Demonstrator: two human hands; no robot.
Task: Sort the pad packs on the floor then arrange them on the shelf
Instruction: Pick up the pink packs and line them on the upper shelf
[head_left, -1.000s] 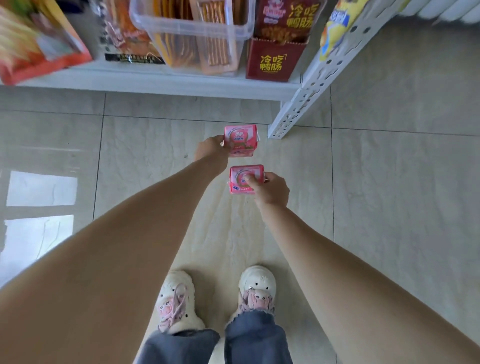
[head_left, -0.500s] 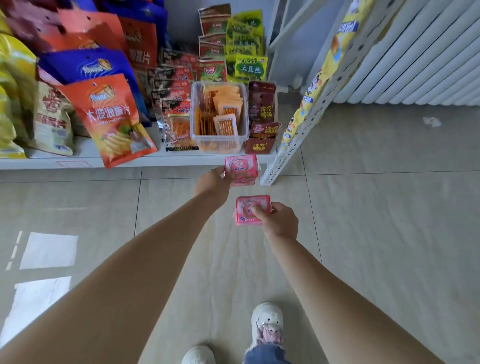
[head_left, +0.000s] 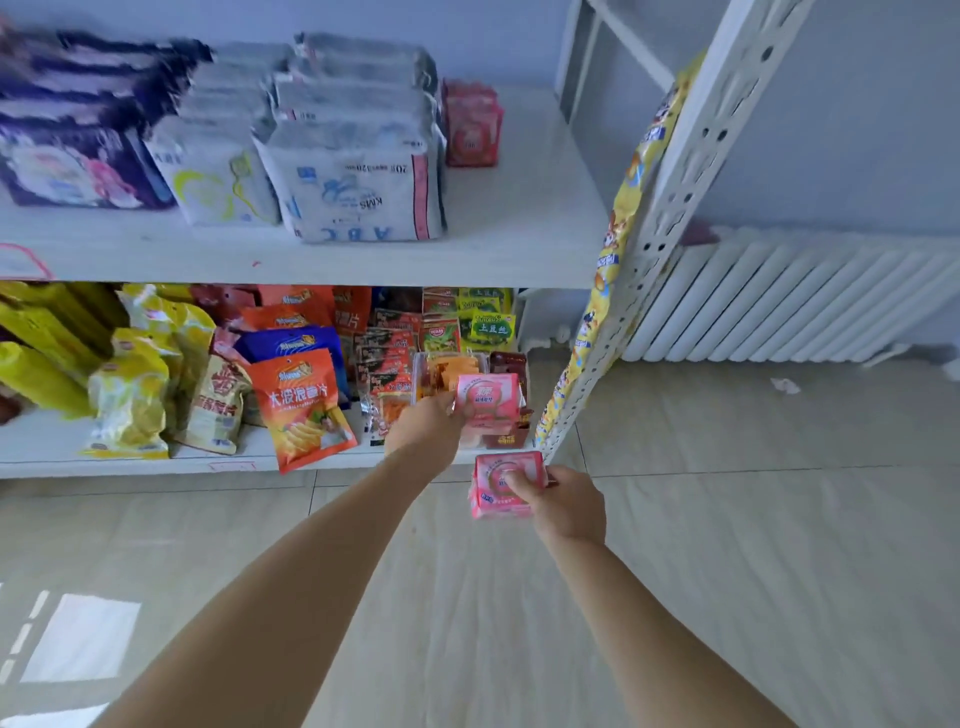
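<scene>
My left hand (head_left: 428, 426) grips a small pink pad pack (head_left: 491, 400) in front of the lower shelf. My right hand (head_left: 566, 501) holds a second pink pad pack (head_left: 498, 486) lower down, thumb across its face, above the floor. On the upper shelf (head_left: 519, 228) stand white pad packs (head_left: 353, 171), dark purple pad packs (head_left: 78, 156) on the left and a red-pink pack (head_left: 472, 127) to the right of the white ones. Both arms reach forward toward the shelf unit.
The lower shelf (head_left: 156, 462) holds snack bags, a clear box and small red cartons. A perforated white upright (head_left: 670, 208) with a hanging yellow snack strip (head_left: 597, 322) stands on the right. A white radiator (head_left: 789, 301) lines the wall. Tiled floor (head_left: 727, 519) lies below.
The view has tilted up from the floor and my shoes to the two shelves. Both hands have risen with their pink packs still held.
</scene>
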